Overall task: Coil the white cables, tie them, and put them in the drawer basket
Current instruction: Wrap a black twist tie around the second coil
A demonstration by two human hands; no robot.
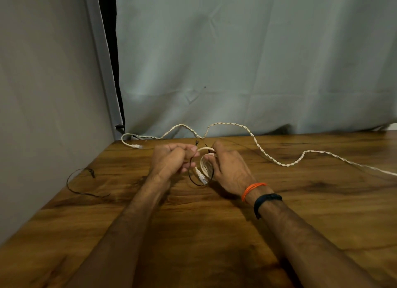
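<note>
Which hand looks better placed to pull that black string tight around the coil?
Probably the left hand: it already pinches the black string's end, while the right hand grips the coiled white cable.

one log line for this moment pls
step: tying coil | left hand: pinches black string | right hand: holds coiled cable | twisted cable: loose on table

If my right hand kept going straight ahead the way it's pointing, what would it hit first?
Probably the twisted cable along the table's back edge, then the grey curtain. The right hand holds the coil; depth is uncertain.
</note>
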